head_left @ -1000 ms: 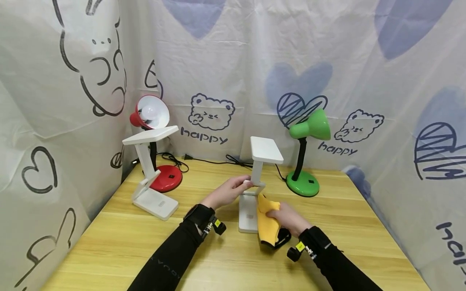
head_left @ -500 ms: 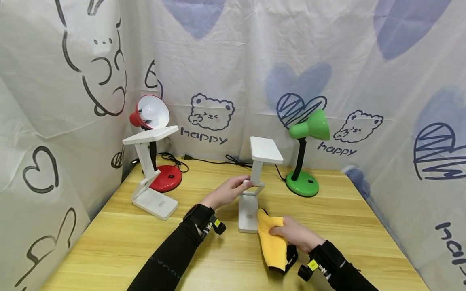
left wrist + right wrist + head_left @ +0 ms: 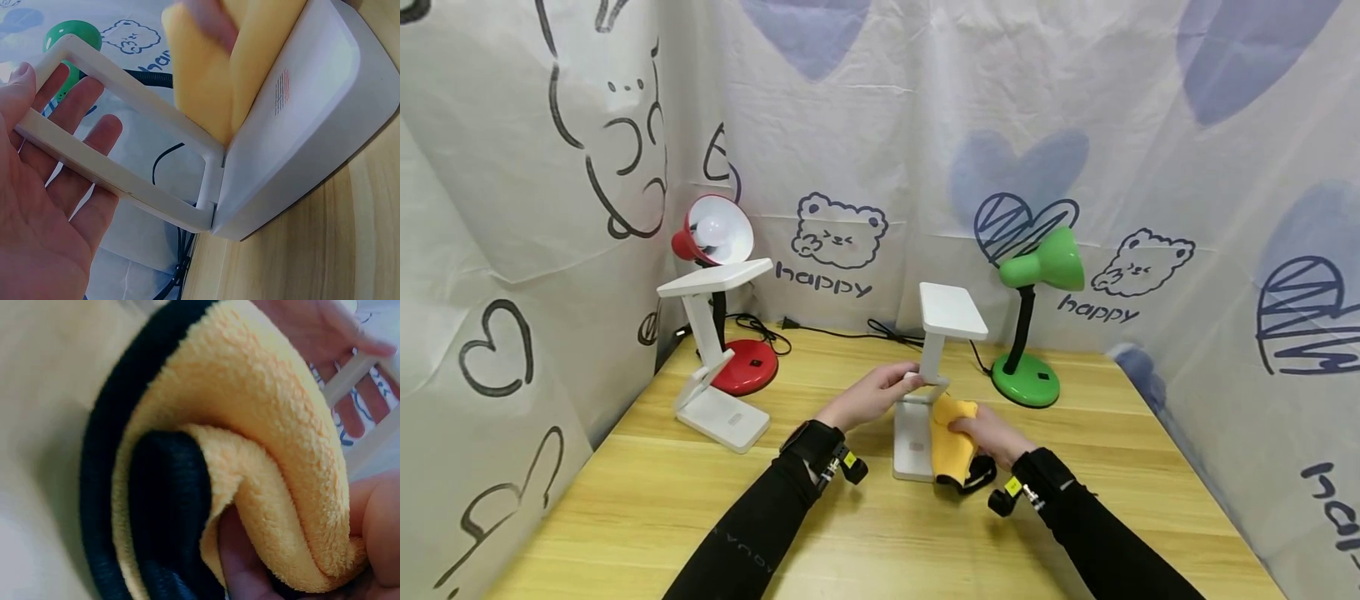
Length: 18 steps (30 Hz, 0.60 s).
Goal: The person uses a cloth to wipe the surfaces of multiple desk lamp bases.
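Fingers of the right hand point(image 3: 981, 433) grip a folded yellow fleece cloth with black edging point(image 3: 952, 437), now pressed against the base of the white folding desk lamp point(image 3: 917, 425) at the centre of the wooden table point(image 3: 625, 500); half a second ago it lay nearer the person. The left hand point(image 3: 868, 398) still holds the lamp's hinged frame, seemingly with loosely curled fingers.

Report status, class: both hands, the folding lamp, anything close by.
Left hand grips the white folding lamp at its open frame. Right hand holds the yellow cloth bunched against the lamp's base. Green lamp stands close behind, apart.
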Each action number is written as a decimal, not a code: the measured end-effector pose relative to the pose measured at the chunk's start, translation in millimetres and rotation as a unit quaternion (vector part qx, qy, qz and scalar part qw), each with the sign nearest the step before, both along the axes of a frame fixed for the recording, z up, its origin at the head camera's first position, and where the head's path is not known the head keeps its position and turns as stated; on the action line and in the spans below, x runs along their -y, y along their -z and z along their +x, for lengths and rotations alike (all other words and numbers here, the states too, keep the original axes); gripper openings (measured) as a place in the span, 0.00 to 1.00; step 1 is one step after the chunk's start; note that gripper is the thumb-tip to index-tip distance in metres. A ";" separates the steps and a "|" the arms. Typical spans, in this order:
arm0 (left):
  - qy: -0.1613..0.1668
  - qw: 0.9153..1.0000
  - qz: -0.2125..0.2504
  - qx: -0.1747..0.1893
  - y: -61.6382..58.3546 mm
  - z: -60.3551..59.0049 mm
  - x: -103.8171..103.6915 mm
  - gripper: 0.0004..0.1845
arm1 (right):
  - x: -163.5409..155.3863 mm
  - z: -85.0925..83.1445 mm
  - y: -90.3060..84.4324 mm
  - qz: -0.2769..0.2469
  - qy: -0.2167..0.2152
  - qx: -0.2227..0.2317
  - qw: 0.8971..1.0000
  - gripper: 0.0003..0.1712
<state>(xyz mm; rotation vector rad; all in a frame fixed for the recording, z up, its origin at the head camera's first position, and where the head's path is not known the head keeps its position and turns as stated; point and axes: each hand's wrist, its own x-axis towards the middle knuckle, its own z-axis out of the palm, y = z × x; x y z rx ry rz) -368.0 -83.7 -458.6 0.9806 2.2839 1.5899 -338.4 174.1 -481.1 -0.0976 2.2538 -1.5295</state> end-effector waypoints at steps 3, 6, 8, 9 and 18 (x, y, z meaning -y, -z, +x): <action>0.001 1.000 -0.003 -0.002 1.5 -1.4 -0.9 0.21 | 3.6 -17.1 -3.5 0.046 0.024 -0.013 0.999 0.23; 0.005 1.000 0.002 -0.005 1.9 -2.4 -1.6 0.21 | 4.7 -33.9 -10.8 0.087 0.025 -0.032 0.995 0.22; 0.008 1.000 0.004 -0.006 1.4 -2.5 -2.0 0.21 | 5.0 -42.8 -17.1 0.095 0.024 -0.044 0.994 0.23; 0.009 1.000 0.005 -0.004 1.1 -2.4 -2.2 0.21 | 5.6 -46.5 -20.1 0.100 0.022 -0.054 0.993 0.23; 0.011 1.000 -0.002 -0.018 -1.3 -1.5 -4.2 0.21 | 18.3 -70.8 -34.4 0.095 -0.036 -0.066 0.993 0.15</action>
